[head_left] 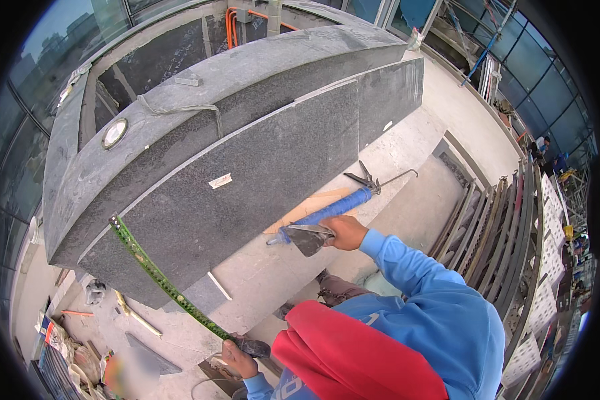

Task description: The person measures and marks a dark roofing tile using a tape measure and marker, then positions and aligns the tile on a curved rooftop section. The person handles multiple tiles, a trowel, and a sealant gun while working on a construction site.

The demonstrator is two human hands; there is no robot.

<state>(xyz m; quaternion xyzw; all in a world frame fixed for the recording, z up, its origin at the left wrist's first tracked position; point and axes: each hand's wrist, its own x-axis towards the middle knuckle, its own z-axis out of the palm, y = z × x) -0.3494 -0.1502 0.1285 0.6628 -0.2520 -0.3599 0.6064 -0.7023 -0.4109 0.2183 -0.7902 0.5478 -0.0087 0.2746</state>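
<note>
My left hand (240, 360) is closed around a tape measure (160, 280) with a dark case. Its green blade runs up and to the left, across the front of a dark grey stone slab (247, 200), ending at the slab's top edge. My right hand (347, 232) grips a flat metal scraper (307, 240), with its broad blade pointing left. Just beyond this hand, a caulking gun (340, 205) with a blue barrel lies on a thin tan board (288, 219) at the slab's foot. Part of the barrel is behind the scraper and hand.
Behind the slab rises a curved grey stone ledge (260, 70) with a round fitting (115, 133) and a loose cord (180, 108). Long metal bars (493, 233) lie at right. Bags and scraps (80, 360) clutter the lower left. Scaffolding (477, 40) stands at the far right.
</note>
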